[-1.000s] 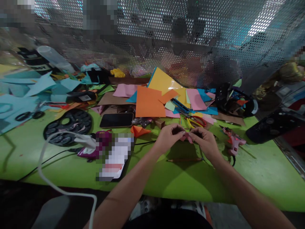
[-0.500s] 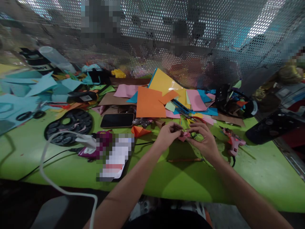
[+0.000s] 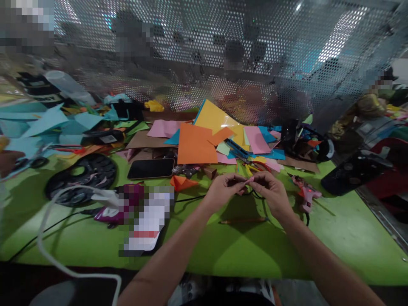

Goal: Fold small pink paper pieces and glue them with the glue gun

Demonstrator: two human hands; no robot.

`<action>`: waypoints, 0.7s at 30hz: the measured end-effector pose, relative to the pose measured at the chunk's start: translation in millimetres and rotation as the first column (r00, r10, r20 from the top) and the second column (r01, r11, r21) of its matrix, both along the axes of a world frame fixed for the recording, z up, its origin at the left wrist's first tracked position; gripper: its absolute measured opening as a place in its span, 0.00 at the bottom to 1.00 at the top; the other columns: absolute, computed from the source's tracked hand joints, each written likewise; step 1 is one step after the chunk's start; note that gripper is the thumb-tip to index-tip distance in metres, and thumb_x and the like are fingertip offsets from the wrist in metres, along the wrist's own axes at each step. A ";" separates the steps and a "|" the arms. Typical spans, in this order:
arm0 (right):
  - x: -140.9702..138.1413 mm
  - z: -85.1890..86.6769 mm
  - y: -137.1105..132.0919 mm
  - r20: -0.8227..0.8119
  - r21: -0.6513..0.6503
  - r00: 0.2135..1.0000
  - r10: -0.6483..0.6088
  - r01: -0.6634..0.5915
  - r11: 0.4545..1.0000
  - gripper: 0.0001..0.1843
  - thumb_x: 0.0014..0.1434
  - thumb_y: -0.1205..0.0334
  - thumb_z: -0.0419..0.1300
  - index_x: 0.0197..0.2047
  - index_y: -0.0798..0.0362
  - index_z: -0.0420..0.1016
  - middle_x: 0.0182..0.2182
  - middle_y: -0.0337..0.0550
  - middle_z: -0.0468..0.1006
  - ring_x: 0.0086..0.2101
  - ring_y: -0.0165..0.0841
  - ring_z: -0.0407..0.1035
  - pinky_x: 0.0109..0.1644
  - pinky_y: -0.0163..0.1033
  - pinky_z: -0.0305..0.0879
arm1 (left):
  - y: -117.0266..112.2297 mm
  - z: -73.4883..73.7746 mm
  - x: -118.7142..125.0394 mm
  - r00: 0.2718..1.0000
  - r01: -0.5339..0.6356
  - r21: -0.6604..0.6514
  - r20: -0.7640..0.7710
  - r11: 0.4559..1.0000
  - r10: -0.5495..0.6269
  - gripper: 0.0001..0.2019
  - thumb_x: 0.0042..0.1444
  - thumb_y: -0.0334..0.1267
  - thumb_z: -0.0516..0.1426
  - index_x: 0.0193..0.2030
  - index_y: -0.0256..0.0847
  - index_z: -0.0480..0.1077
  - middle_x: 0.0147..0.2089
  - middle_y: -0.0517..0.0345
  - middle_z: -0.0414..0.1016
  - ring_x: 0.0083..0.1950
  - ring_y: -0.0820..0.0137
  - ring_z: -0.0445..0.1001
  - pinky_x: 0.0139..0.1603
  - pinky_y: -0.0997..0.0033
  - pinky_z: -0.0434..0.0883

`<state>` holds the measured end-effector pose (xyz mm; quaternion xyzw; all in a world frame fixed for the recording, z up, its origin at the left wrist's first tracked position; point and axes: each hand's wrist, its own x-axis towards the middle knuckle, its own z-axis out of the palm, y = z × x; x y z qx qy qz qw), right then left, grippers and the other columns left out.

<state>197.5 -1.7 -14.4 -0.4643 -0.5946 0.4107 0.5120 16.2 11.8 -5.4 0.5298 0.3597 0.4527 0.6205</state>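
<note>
Between my two hands is a small piece of pink paper (image 3: 250, 180), pinched at the fingertips above the green table (image 3: 242, 250). My left hand (image 3: 224, 190) closes thumb and finger on one side of it. On the other side my right hand (image 3: 272, 189) grips it the same way, fingers curled. Part of the paper is hidden by my fingers. Below my hands a pencil (image 3: 244, 221) lies crosswise. A pink hot glue gun (image 3: 306, 196) with a red light rests to the right of my right hand. Pliers (image 3: 255, 165) lie just beyond my fingers.
An orange sheet (image 3: 196, 144) lies on piled paper scraps. Left are a black phone (image 3: 151, 168), a lit phone (image 3: 148, 223), a purple plug-in device (image 3: 114, 208) with cables and a black palette (image 3: 83, 178). A dark tumbler (image 3: 347, 174) lies right. Another person's hand (image 3: 8, 161) shows at the left edge.
My fingertips have drawn closer together on the pink paper. The view has shifted slightly. Another person's hand has come in at the left edge near the scissors.
</note>
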 end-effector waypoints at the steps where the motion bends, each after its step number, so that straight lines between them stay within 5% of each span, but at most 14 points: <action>1: -0.2 0.1 -0.5 0.001 -0.015 1.000 -0.016 0.016 1.000 0.13 0.55 0.52 0.69 0.40 0.50 0.77 0.36 0.41 0.77 0.36 0.34 0.69 0.41 0.40 0.64 | -0.2 0.3 0.5 1.000 -0.020 -0.007 0.009 1.000 0.020 0.15 0.48 0.44 0.67 0.37 0.35 0.78 0.34 0.54 0.80 0.36 0.70 0.77 0.42 0.68 0.76; 9: -4.6 9.9 -7.1 0.098 0.076 0.988 -0.123 0.116 0.990 0.13 0.56 0.52 0.67 0.35 0.52 0.74 0.31 0.39 0.75 0.32 0.32 0.66 0.37 0.37 0.62 | -2.4 0.3 3.8 0.994 -0.100 0.009 -0.040 0.995 0.100 0.11 0.50 0.40 0.66 0.37 0.35 0.79 0.35 0.53 0.81 0.36 0.68 0.78 0.42 0.67 0.77; 21: -6.6 10.2 -8.4 0.088 0.041 0.987 -0.135 0.131 0.990 0.11 0.57 0.54 0.66 0.36 0.52 0.74 0.30 0.38 0.75 0.30 0.30 0.65 0.34 0.37 0.61 | -1.8 -14.3 1.2 0.961 -0.094 0.279 -0.225 0.956 0.160 0.07 0.56 0.36 0.61 0.40 0.39 0.79 0.37 0.54 0.81 0.38 0.68 0.78 0.42 0.70 0.74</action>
